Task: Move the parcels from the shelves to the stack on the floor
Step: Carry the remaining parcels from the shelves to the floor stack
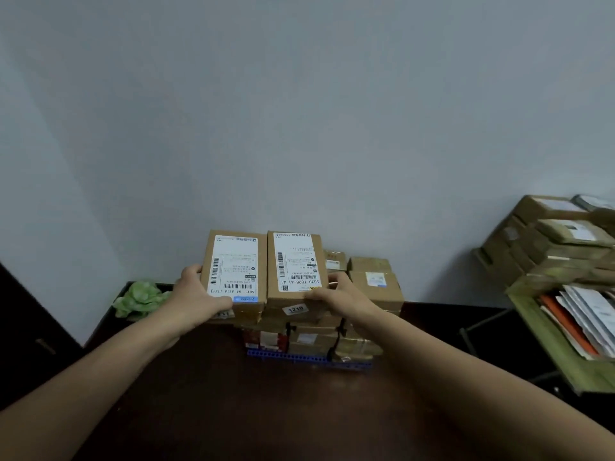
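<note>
Outstretched, left hand and right hand grip two parcels side by side.

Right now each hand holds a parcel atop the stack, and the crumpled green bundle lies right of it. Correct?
No. The head view shows the green bundle left of the stack; the left hand holds one parcel, the right hand another.

Two brown cardboard parcels with white labels on top: left parcel, right parcel. Two bare hands: left hand, right hand. One crumpled green plastic bag. One blue perforated plastic base.
</note>
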